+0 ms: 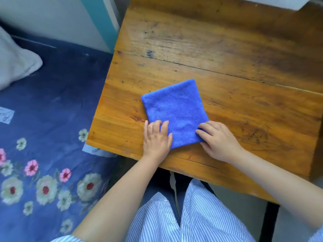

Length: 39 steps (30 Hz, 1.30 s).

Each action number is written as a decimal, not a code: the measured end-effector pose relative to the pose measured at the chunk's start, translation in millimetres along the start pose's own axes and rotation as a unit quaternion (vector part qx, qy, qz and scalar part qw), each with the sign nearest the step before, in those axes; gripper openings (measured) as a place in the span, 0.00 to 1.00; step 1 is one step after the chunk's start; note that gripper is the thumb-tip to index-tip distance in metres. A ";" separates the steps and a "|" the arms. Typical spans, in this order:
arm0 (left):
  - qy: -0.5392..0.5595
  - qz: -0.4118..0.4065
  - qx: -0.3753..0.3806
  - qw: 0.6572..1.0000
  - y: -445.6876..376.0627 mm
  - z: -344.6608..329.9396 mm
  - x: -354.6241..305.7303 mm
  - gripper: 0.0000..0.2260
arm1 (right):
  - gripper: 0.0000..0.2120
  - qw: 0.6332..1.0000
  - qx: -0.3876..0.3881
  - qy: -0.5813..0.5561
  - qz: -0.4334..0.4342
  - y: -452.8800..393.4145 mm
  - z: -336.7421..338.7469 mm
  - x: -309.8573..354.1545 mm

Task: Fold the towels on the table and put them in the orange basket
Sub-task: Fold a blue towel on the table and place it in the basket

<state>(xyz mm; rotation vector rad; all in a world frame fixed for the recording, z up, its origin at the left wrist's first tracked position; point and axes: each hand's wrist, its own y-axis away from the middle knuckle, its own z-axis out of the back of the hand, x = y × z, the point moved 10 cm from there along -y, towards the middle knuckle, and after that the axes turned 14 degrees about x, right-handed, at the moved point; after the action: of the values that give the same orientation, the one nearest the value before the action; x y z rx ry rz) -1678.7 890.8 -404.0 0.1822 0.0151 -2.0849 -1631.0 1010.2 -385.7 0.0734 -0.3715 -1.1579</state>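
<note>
1. Head view looks down on a wooden table [218, 49] with a blue towel [174, 109] lying flat on it, near the edge closest to the person.
2. The towel is folded into a rough square, turned slightly so one corner points away from the person.
3. The left hand [156, 138] rests on the towel's near left corner, palm down, with fingers only slightly bent and pressing the cloth onto the table; part of the hand lies on bare wood beside the towel.
4. The right hand [218, 138] lies on the near right corner, fingers bent over the edge of the cloth and pressing it down. Whether they pinch the edge or merely press it, I cannot tell.
5. Both hands touch the towel; neither lifts it off the table.
6. Both forearms are bare and reach in from the bottom of the frame, over a lap in striped cloth [201, 215].
7. Left of the table is a bed with a dark blue floral sheet [49, 119] and a grey pillow [15, 63] at its far end.
8. A white object [272, 2] sits at the table's far edge, cut off by the frame.
</note>
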 end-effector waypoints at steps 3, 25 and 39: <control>0.001 -0.051 0.031 0.998 9.8 -3.4 -20.5 0.16 | 0.16 0.998 0.018 0.042 0.038 -4.0 -2.9 -0.8; 0.016 0.059 0.200 0.978 18.8 -7.1 -11.1 0.23 | 0.15 0.977 0.180 -0.118 0.000 -31.3 18.7 -14.6; 0.029 0.105 0.055 0.992 142.4 114.4 92.4 0.12 | 0.13 0.978 0.114 -0.160 0.076 -49.4 82.0 131.5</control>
<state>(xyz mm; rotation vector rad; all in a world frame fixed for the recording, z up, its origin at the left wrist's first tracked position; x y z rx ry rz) -1614.8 730.2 -294.3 0.2994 -0.0798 -1.8703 -1655.2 882.2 -288.4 0.0564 -0.7830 -0.9711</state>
